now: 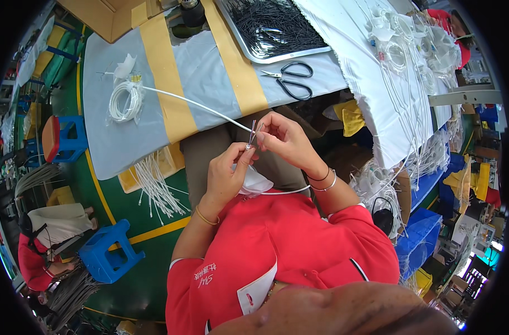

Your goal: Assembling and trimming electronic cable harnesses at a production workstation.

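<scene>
Taking twelve o'clock as straight ahead from the person's hands, I see both hands close together over the lap, just off the near edge of the grey table [109,151]. The left hand [227,170] is pinched, thumb against finger, on a pale cable end [247,147], and several fine wires [251,137] stand up out of it. The right hand [288,139] is drawn narrow too, its fingertips closed around the wires; which strand it has, I can't tell.

A white cable [201,106] reaches the same spot from a coil [136,100] on the table, between nine and ten o'clock. Whether it joins those wires is hidden by the fingers. At six o'clock a whitish pouch [257,181] hangs below the left hand.

To my eye, the step in hand is fine fingerwork: separating or matching strands. The next move seems to call for a steady left pinch while the right picks out one wire without bending its neighbours.

Black-handled scissors [280,76] lie at one o'clock, untouched, and a metal tray [293,54] of thin black pieces [271,33] sits just past twelve.
</scene>
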A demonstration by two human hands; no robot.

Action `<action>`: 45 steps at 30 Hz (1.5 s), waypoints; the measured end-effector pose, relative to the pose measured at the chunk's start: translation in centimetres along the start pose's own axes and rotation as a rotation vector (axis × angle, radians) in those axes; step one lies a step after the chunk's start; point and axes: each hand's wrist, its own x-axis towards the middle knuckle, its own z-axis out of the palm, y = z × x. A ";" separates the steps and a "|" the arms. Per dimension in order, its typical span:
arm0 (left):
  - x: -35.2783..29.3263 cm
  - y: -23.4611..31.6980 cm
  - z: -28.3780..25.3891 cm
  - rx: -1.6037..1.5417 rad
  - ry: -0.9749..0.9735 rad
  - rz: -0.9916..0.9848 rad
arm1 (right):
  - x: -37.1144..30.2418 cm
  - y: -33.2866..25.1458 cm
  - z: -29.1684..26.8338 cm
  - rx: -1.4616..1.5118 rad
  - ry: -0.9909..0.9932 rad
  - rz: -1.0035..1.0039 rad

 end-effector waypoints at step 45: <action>0.1 -0.8 0.3 -0.021 0.044 -0.009 | -0.7 -0.6 0.6 -0.164 0.095 -0.062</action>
